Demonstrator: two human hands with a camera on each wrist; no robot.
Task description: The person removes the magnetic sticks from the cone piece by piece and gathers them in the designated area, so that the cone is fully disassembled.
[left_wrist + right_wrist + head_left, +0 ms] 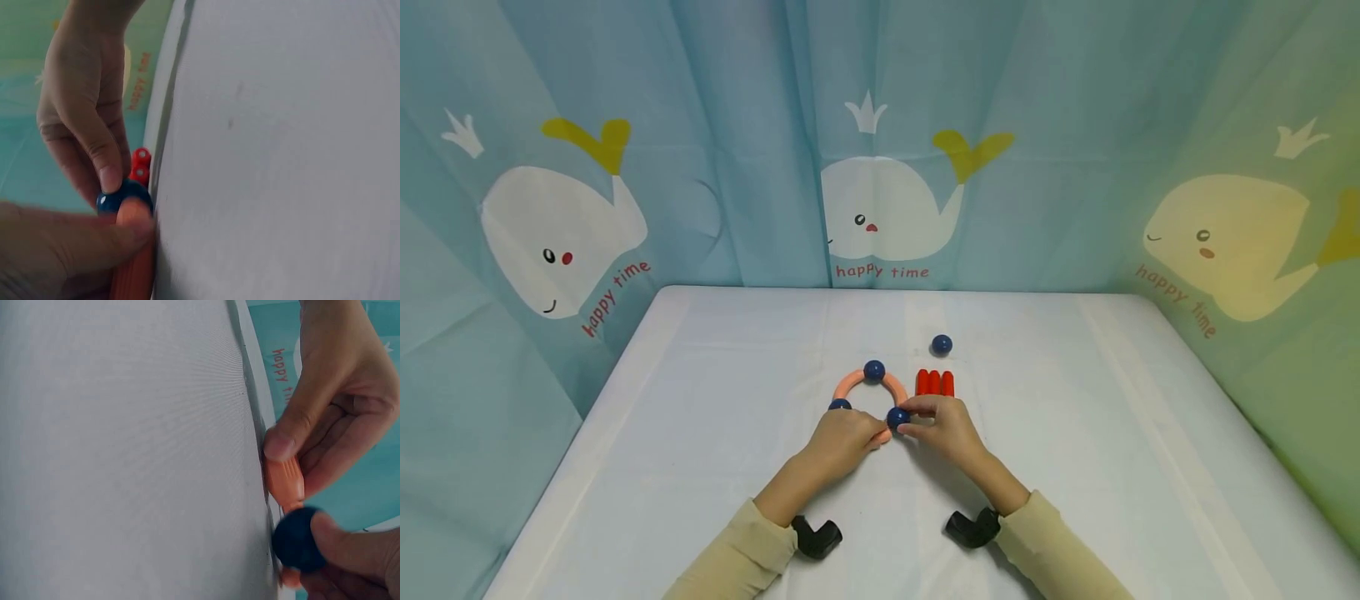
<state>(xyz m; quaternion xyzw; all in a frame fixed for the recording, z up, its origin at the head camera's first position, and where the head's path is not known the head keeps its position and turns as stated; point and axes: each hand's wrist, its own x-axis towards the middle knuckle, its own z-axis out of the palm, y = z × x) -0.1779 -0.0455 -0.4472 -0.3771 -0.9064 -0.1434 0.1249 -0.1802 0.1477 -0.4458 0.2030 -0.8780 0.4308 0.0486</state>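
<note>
On the white table, curved orange sticks (pixel 848 383) and dark blue balls form a partial ring. One ball (pixel 874 371) sits at its far side, and another ball (pixel 840 404) is partly covered by the left hand. With thumb and fingers, my left hand (pixel 846 442) pinches a ribbed orange stick (pixel 285 481) at the near side. My right hand (pixel 946 427) pinches the blue ball (pixel 898 418) at the ring's right. In the right wrist view, the stick's narrow end meets this ball; another orange end shows below it. The left palm hides part of the ring.
Three red sticks (pixel 935 382) lie side by side just beyond the right hand. Farther back is a loose blue ball (pixel 942 345). A black bent piece (pixel 817 538) is at the left cuff, and a similar black piece (pixel 972 529) at the right. A whale-print curtain (pixel 737 167) surrounds the table.
</note>
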